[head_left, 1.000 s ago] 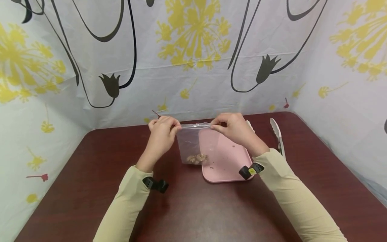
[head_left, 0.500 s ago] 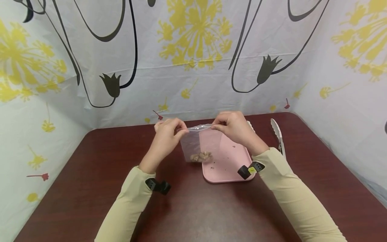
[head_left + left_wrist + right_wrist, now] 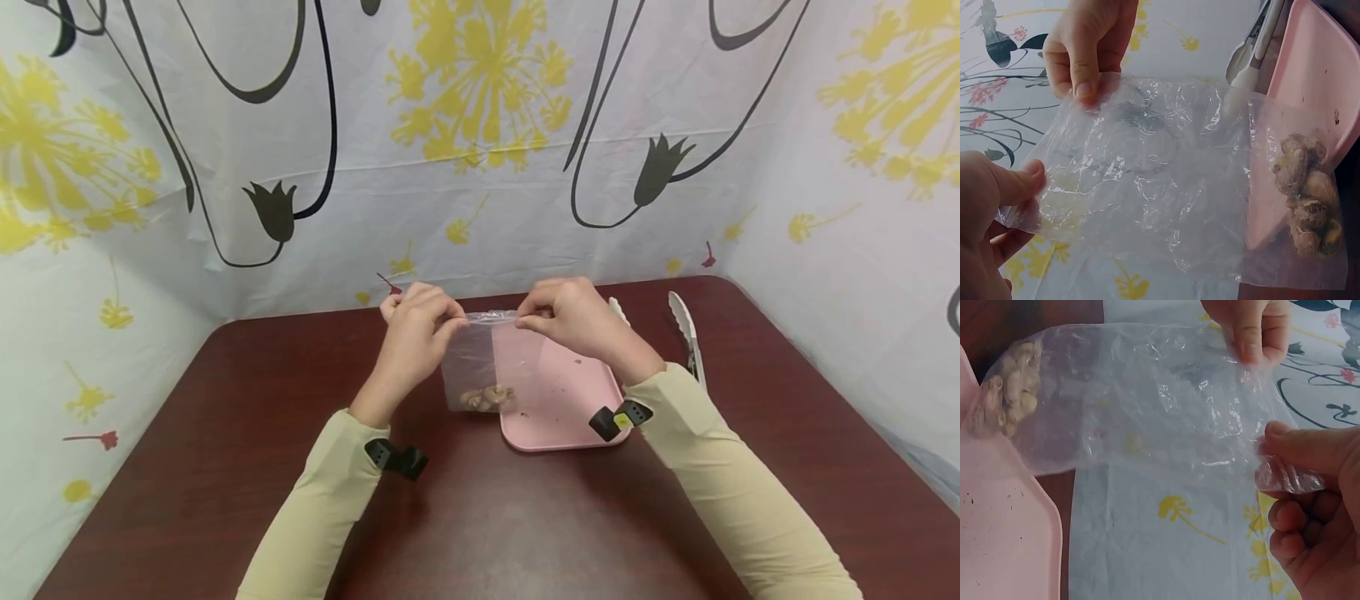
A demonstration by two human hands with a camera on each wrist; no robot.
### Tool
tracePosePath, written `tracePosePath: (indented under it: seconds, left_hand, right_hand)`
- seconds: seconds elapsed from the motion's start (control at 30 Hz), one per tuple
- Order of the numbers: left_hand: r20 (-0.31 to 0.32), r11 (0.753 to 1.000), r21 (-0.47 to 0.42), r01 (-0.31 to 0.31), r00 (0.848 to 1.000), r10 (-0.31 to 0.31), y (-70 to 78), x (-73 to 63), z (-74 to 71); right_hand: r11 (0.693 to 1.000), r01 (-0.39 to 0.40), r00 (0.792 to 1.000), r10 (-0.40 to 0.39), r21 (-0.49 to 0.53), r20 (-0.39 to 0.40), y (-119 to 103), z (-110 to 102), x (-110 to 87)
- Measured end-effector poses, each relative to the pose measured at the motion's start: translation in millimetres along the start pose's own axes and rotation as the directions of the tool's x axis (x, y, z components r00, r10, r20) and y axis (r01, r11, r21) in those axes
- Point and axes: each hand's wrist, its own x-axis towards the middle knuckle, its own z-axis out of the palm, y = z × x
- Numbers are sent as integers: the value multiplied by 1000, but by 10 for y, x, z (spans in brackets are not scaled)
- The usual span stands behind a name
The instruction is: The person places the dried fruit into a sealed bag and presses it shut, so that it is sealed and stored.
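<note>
A clear zip bag (image 3: pixel 491 358) hangs upright between both hands, over the left part of a pink tray (image 3: pixel 558 408) in the head view. At its bottom lies a small heap of tan, knobbly pieces (image 3: pixel 1310 194) that look like peanuts in the shell. My left hand (image 3: pixel 416 333) pinches one top corner between thumb and fingers. The other top corner is pinched by my right hand (image 3: pixel 573 321). In the right wrist view the right thumb presses the plastic (image 3: pixel 1185 406) near the mouth, with the other fingers curled beneath.
Tongs (image 3: pixel 686 329) with white scalloped tips lie right of the tray, partly hidden by the right arm. Small dark crumbs dot the tray. The dark red table (image 3: pixel 480 533) meets a flower-printed cloth (image 3: pixel 480 233) at its back edge.
The left hand has come closer to the right hand, shortening the stretch of bag mouth between them. The bag swung up and right, then back left and lower.
</note>
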Motion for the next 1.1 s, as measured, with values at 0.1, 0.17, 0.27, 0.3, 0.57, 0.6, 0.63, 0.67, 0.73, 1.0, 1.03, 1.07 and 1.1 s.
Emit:
tracePosePath:
  seconds: [0.1,0.17,0.27,0.3,0.57,0.6,0.63,0.67,0.73,1.0,1.03,1.07,1.1]
  left_hand:
    - [-6,1000,-10,-22,1000,22,19,4,11]
    - [0,1000,-13,-27,1000,27,32,6,10]
    - [32,1000,-30,-6,999,7,51,13,-1]
    - [49,999,-39,8,999,-6,57,17,-6]
    - [127,996,-62,69,990,-61,90,42,21]
    - [130,996,-58,62,990,-54,98,45,34]
    - [131,997,-53,51,990,-44,103,50,52]
    - [132,998,-51,40,991,-33,109,55,68]
    - [134,998,-51,20,991,-13,119,63,92]
    - [102,998,-50,-33,994,38,121,75,109]
    - [99,998,-47,-38,994,42,123,77,106]
    - [96,998,-45,-42,994,46,124,78,105]
    - [93,998,-41,-45,994,49,125,79,105]
  right_hand:
    - [1000,4,1000,-4,26,21,-17,8,11]
    - [999,16,1000,-16,41,9,-24,22,19]
    - [998,41,998,-39,49,-42,-28,39,20]
    - [998,51,997,-48,46,-60,-27,43,19]
    - [995,98,989,-95,18,-115,-39,54,19]
    - [995,98,989,-96,17,-110,-43,53,22]
    - [995,97,990,-95,16,-104,-46,53,22]
    - [996,90,991,-88,17,-98,-49,55,22]
    - [998,67,995,-65,17,-78,-60,55,17]
    - [1000,-9,1000,10,21,-23,-92,54,5]
    - [1000,-12,1000,13,24,-21,-90,55,7]
    - [1000,-15,1000,15,27,-18,-90,54,10]
    - [999,-16,1000,17,33,-15,-88,54,13]
